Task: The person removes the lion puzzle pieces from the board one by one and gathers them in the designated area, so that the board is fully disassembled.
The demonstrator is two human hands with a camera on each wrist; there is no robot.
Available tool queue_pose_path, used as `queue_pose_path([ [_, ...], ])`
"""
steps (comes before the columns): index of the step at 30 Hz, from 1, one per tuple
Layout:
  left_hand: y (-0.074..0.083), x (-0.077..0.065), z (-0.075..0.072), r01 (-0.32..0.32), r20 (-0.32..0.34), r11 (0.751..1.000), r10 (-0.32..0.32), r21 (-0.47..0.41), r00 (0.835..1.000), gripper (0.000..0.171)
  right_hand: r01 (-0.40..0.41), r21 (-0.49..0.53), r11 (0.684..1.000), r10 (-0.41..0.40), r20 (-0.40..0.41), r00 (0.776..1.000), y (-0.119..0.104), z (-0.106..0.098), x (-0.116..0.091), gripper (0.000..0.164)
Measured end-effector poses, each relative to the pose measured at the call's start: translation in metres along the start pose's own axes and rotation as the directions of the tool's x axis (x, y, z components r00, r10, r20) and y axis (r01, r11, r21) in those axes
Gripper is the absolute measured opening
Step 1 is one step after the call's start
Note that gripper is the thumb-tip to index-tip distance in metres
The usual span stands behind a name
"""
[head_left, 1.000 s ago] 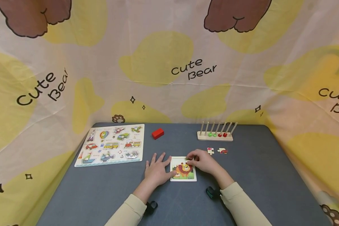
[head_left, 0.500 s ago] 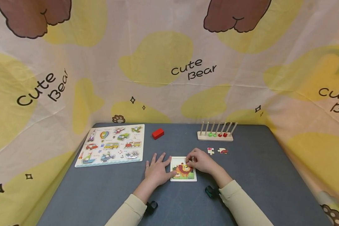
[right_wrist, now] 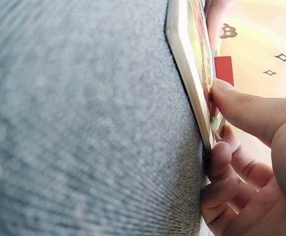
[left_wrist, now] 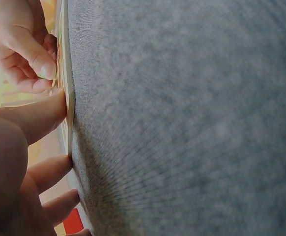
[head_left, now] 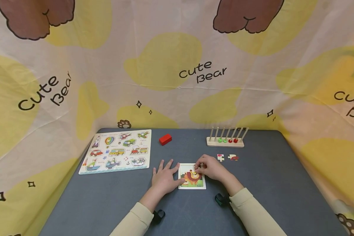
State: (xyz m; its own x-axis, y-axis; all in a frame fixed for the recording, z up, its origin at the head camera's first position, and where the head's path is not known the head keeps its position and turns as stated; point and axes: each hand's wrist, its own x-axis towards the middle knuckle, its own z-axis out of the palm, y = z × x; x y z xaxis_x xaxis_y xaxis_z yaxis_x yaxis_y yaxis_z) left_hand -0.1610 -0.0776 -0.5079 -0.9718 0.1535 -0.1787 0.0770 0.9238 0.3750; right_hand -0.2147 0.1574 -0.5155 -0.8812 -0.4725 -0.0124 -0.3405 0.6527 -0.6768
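Note:
A small framed lion jigsaw puzzle lies flat on the table between both hands. My left hand has its fingers spread at the frame's left side, its thumb resting on the lower left of the picture. At the upper right of the frame, my right hand pinches a jigsaw piece between thumb and fingers. The piece is tilted against the board and mostly covered by the fingers. Two loose jigsaw pieces, a pink-and-white one and a red-and-white one, lie beyond the right hand.
A vehicle picture board lies at the back left. Beside it sits a red block. A wooden peg stand with green and red beads is at the back right. Printed cloth walls surround the dark table.
My right hand has shifted very slightly at the frame's upper right, still pinching the piece. The left hand has stayed in place.

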Motion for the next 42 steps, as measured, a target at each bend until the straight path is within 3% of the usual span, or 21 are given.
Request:
queue_pose_path([
  [6,0.001,0.000,-0.001,0.001,0.003,1.000,-0.001,-0.003,1.000,0.075,-0.036,0.067,0.997,0.037,-0.011,0.999,0.001,-0.002,0.001,0.020],
  [10,0.001,-0.001,-0.001,0.002,0.006,1.000,-0.002,-0.007,1.000,0.076,-0.063,0.113,0.992,0.065,-0.010,0.998,0.002,-0.002,0.001,0.019],
  [21,0.000,0.000,0.000,0.001,0.001,1.000,-0.001,-0.007,1.000,0.076,-0.002,0.137,0.991,0.003,-0.007,1.000,0.003,-0.006,-0.003,0.014],
  [27,0.002,-0.002,0.000,-0.003,0.003,1.000,0.003,-0.024,1.000,0.075,0.009,0.128,0.992,0.001,-0.072,0.997,0.002,-0.008,-0.005,0.019],
  [35,0.002,-0.002,0.000,0.003,0.006,1.000,-0.003,-0.022,1.000,0.075,-0.027,0.160,0.987,0.057,-0.186,0.981,0.001,-0.010,-0.004,0.016],
  [42,0.000,-0.002,0.001,0.004,-0.001,1.000,-0.004,-0.021,1.000,0.075,-0.090,0.225,0.970,0.132,-0.179,0.975,0.000,-0.015,-0.005,0.016],
])
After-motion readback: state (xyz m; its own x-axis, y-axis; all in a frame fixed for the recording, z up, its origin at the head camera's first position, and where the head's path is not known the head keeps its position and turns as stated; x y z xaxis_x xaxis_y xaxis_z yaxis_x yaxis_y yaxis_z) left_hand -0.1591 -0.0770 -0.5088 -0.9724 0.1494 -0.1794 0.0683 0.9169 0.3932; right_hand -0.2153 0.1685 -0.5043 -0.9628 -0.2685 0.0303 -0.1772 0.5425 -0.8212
